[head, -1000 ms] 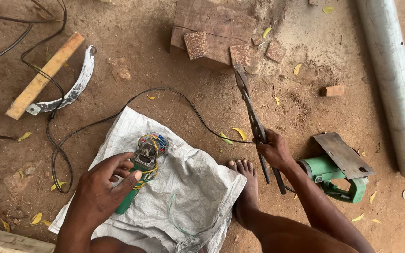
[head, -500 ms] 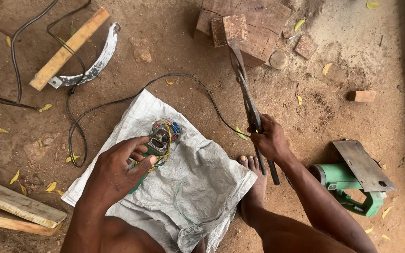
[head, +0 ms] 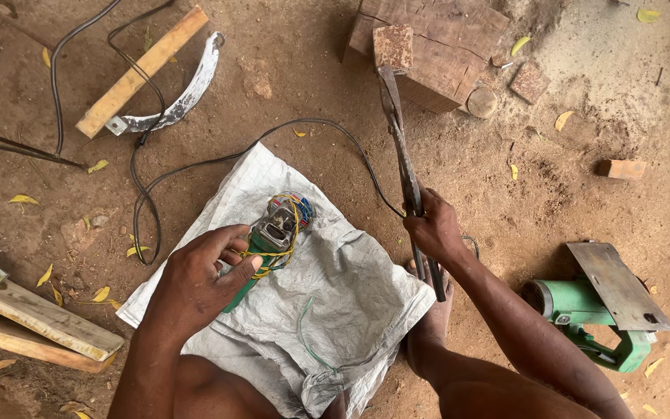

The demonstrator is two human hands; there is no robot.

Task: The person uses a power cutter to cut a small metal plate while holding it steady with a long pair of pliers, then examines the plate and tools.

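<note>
Shifted slightly rightward since the earlier frame, left hand (head: pixel 195 283) closed on the green motor unit (head: pixel 273 237) (on the white sack (head: pixel 350 295)), right hand (head: pixel 433 229) clamped around long pliers (head: pixel 401 147), their axis pointing away, right of the unit.

Dull dark metal pliers (head: pixel 405 167), woven plastic sack (head: pixel 335 295), rough wood blocks (head: pixel 436 46), glossy green plastic tool (head: pixel 583 310).

Bare arms, no sleeves, barefoot
</note>
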